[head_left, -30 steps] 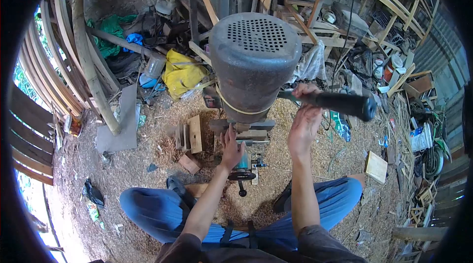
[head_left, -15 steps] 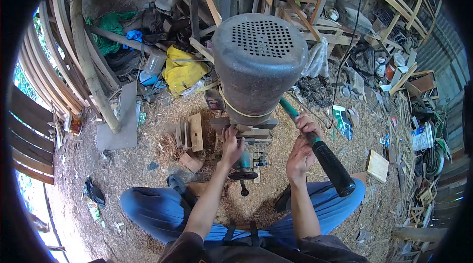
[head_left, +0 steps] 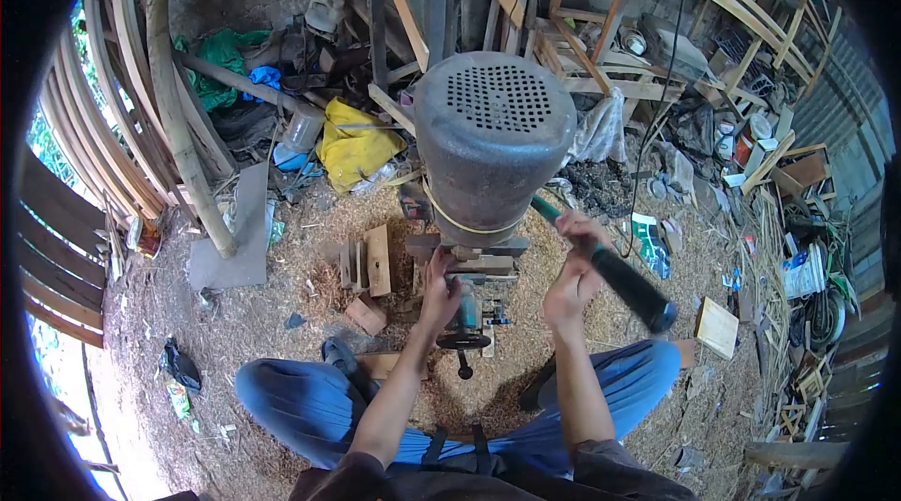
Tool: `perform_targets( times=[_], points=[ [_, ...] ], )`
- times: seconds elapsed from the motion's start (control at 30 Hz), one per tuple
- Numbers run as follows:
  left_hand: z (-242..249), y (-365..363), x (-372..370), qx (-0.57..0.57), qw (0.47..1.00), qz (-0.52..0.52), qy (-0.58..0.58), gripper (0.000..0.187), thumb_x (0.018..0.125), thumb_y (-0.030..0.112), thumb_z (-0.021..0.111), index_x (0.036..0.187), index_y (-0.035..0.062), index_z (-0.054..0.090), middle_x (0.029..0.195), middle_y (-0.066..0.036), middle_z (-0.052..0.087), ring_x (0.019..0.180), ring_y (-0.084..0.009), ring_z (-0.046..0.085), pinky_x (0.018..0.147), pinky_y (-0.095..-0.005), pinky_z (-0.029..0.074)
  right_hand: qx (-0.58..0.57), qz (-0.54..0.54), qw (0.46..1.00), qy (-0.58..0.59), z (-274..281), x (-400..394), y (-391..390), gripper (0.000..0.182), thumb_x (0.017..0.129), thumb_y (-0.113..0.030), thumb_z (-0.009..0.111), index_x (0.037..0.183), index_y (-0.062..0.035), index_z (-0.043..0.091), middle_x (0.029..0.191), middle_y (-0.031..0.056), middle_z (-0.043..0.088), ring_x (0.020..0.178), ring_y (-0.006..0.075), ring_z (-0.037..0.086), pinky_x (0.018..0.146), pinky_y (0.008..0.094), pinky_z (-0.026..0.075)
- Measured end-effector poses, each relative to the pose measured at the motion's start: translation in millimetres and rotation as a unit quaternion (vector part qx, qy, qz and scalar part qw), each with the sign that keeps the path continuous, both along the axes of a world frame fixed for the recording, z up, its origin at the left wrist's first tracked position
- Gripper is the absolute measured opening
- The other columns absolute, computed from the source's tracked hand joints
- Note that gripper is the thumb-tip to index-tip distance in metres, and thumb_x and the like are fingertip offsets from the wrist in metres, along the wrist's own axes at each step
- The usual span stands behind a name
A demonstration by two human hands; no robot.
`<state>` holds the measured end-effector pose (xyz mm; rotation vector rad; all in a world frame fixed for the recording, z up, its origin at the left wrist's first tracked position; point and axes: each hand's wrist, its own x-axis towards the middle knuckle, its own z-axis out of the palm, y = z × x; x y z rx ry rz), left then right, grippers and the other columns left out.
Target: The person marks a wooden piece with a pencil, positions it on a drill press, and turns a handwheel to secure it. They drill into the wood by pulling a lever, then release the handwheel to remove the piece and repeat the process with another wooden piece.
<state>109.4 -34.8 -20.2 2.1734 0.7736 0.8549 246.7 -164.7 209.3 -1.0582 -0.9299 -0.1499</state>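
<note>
A machine with a grey perforated motor housing (head_left: 497, 140) stands upright in front of me. My right hand (head_left: 574, 280) is closed round its green lever, just above the black grip (head_left: 633, 290); motion smears the fingers a little. Below the motor, my left hand (head_left: 441, 293) has its fingers curled against the left end of a wooden piece (head_left: 483, 265) in the machine's bed. The housing hides part of the contact between tool and wood. Nearer to me is a black handwheel (head_left: 465, 341) with a crank knob.
Wood blocks (head_left: 377, 260) stand left of the machine, with a smaller block (head_left: 366, 313) nearby. Shavings cover the floor. A flat board (head_left: 717, 326) lies at right. Behind are a yellow sack (head_left: 357, 144), leaning timber and a hanging cable (head_left: 662, 98).
The motor housing has come down, away from the camera. My right hand has moved with the lever, whose grip end now shows higher in view. My left hand stays at the wood.
</note>
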Motion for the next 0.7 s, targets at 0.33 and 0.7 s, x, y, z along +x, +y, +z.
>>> perform_targets(
  times=[0.33,0.7],
  points=[
    [50.6,-29.0,-16.6,-0.047,0.996,0.001,-0.071,0.066,0.094,0.002,0.061,0.153,0.0020,0.031,0.134,-0.022,0.058,0.130,-0.0384,0.051,0.113,-0.0473,0.036,-0.174,0.006,0.984,-0.025,81.4,109.4,95.0,0.044,0.109,-0.022,0.048,0.150,-0.0050,0.046,0.139,0.0176,0.059,0.129,0.0258,0.055,0.111,0.0353,0.039],
    [63.4,-48.0,-56.9,-0.127,0.986,-0.101,0.040,0.043,0.100,0.021,0.061,0.139,0.0027,0.053,0.138,-0.020,0.058,0.130,-0.0390,0.053,0.111,-0.0448,0.041,-0.227,-0.055,0.966,0.114,-36.4,56.5,17.5,0.046,0.111,-0.030,0.042,0.139,0.0037,0.054,0.129,0.0178,0.063,0.119,0.0257,0.060,0.104,0.0400,0.046]
  ],
)
